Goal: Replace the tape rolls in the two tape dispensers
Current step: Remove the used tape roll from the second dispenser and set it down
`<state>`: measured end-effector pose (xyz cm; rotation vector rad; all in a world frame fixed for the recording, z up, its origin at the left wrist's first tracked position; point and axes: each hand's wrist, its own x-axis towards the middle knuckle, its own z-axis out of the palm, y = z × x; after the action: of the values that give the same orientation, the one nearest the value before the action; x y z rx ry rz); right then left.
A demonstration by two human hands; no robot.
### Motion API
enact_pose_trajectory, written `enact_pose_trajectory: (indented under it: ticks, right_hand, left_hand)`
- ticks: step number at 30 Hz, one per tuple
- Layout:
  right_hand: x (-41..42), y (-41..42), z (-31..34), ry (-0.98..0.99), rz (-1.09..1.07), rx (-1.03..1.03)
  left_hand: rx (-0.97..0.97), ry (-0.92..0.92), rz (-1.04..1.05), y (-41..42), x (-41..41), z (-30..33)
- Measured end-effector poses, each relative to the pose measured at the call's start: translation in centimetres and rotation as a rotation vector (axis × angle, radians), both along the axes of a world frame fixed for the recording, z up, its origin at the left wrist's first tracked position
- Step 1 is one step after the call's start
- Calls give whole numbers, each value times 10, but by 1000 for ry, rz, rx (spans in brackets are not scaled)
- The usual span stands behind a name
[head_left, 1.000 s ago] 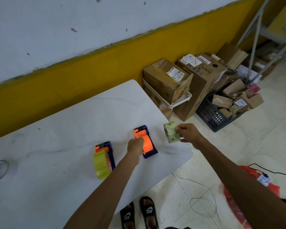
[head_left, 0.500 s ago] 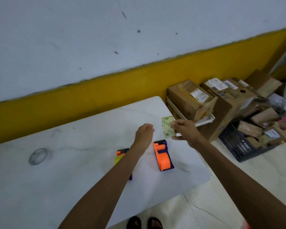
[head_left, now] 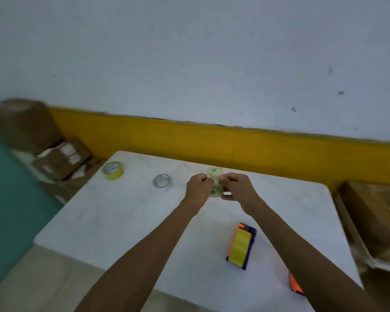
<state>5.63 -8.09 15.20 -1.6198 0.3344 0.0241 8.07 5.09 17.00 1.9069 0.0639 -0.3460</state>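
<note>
A pale tape roll with green print [head_left: 215, 181] is held above the white table [head_left: 122, 212] between both hands. My left hand [head_left: 198, 188] pinches its left side and my right hand [head_left: 235, 188] grips its right side. A blue and orange dispenser loaded with a yellow roll [head_left: 241, 248] lies on the table nearer to me. The second orange dispenser [head_left: 295, 284] is mostly hidden behind my right forearm. A yellow tape roll [head_left: 113, 170] lies flat at the table's far left corner, with a clear, nearly spent roll [head_left: 162, 180] beside it.
Cardboard boxes [head_left: 61, 161] are stacked on the floor left of the table, against the yellow-banded wall [head_left: 212, 143]. More boxes and a white rack [head_left: 369, 224] stand to the right. The frame is blurred by head motion.
The view has swung left. My left hand let go of the orange dispenser and rose to the printed roll; both hands now hold it further over the table.
</note>
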Motion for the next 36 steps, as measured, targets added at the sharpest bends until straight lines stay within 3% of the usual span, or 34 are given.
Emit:
enact_pose_trajectory:
  ticks: [9, 18, 26, 36]
  right_hand:
    - [56, 172, 3, -14, 186, -59]
    - [88, 319, 9, -25, 238, -29]
    - [130, 352, -2, 24, 187, -83]
    - [223, 342, -53, 138, 62, 23]
  left_hand:
    - [0, -46, 242, 172, 23, 7]
    - [-56, -46, 257, 321, 60, -2]
    - [-74, -5, 144, 358, 114, -17]
    - [-22, 126, 36, 343, 217, -55]
